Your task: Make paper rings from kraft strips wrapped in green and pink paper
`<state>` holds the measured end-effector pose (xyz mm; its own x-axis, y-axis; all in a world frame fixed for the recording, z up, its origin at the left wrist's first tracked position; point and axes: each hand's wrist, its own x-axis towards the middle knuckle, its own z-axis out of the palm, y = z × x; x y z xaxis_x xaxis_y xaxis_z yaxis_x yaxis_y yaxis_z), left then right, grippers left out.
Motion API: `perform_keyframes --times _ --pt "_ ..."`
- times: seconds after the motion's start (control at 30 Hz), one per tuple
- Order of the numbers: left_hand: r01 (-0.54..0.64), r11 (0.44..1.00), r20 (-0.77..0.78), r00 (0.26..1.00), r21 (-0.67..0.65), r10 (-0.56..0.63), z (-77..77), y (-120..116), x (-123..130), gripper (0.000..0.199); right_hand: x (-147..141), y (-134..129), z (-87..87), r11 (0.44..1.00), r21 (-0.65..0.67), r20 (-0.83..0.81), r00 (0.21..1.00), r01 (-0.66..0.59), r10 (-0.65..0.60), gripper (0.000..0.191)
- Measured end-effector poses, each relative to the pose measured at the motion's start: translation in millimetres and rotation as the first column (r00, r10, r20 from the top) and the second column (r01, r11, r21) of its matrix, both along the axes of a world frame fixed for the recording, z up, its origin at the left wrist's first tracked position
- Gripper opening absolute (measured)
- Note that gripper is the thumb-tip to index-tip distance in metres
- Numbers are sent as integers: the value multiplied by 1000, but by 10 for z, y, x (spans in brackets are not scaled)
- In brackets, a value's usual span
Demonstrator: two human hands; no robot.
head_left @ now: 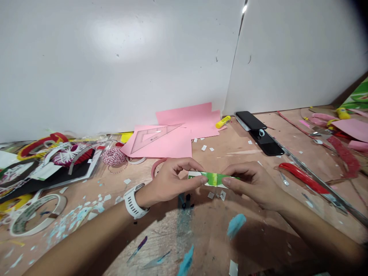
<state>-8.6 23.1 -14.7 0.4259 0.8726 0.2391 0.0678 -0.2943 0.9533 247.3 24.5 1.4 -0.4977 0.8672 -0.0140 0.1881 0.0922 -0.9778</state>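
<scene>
A small green and white strip is held level above the table, with a yellow-green band at its middle. My left hand, with a white watch on the wrist, pinches the strip's left part between thumb and fingers. On its right part, the thumb and fingers of my right hand are closed the same way. The two thumbs lie on its near face, a short gap apart. Small white paper scraps lie on the table just below the strip.
Pink sheets with a clear set square lie behind the hands. A yellow glue stick, phones, a red cutter and a metal ruler are at right. Left are twine and a tape roll. White panels stand behind.
</scene>
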Motion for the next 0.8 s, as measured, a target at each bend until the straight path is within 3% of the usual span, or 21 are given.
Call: perform_keyframes --times 0.27,0.57,0.8 --pt "42 986 -130 991 160 -21 72 -21 -21 17 -34 -83 111 995 -80 7 998 -61 62 29" --pt "90 974 -136 989 210 -62 80 -42 18 17 41 -16 78 971 81 193 959 -227 208 29" --pt "103 975 -193 979 198 -65 71 -94 34 17 -36 -64 74 950 169 303 931 -263 204 31"
